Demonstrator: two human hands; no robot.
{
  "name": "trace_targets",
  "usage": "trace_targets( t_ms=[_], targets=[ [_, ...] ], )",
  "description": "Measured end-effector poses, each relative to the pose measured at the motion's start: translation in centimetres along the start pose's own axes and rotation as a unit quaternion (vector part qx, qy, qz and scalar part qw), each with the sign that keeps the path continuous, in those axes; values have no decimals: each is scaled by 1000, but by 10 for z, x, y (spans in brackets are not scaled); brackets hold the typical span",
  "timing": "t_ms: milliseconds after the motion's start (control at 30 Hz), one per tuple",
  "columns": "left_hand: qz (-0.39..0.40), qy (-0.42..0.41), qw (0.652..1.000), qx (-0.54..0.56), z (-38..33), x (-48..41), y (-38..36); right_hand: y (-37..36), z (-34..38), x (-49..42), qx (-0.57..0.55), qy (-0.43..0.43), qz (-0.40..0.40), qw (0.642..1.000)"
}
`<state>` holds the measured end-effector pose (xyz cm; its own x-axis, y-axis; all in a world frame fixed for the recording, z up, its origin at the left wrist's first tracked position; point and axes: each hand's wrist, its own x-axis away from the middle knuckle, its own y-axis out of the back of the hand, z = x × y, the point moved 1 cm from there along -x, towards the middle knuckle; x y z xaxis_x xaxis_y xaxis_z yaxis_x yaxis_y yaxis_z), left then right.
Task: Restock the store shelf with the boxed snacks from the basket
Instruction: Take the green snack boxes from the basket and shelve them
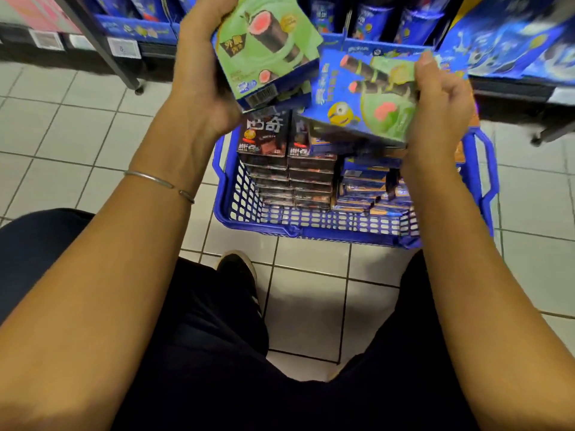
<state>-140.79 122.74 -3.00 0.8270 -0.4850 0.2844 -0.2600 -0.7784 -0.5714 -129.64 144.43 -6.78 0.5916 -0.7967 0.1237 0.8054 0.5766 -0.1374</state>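
My left hand grips a green snack box with a rolled wafer pictured on it, raised above the basket toward the shelf. My right hand holds a second box, blue and green with a yellow cartoon figure, tilted just over the basket. Below them the blue plastic basket stands on the floor, holding stacks of dark brown boxes on its left and blue boxes on its right.
The low store shelf at the top carries rows of blue snack boxes, with price tags along its front edge. A metal shelf leg slants down at the left. My shoe rests on the white tiled floor near the basket.
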Motion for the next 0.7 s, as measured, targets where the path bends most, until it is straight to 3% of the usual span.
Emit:
trace_targets(
  t_ms=[100,300,367,467,700],
  targets=[
    [-3,0,1000,25,0,-1,2,-7,21,-4,-127,-60,-17,990],
    [-71,22,994,-75,15,-4,-14,-34,42,14,-233,-110,103,961],
    [-90,26,991,-96,21,-6,-18,-45,44,22,-193,-112,140,965],
    [-112,22,986,-123,25,-10,-22,-61,43,30,-73,-105,134,983],
    [-96,2,995,-40,22,-25,-16,-86,39,24,-47,-97,77,991]
  ],
)
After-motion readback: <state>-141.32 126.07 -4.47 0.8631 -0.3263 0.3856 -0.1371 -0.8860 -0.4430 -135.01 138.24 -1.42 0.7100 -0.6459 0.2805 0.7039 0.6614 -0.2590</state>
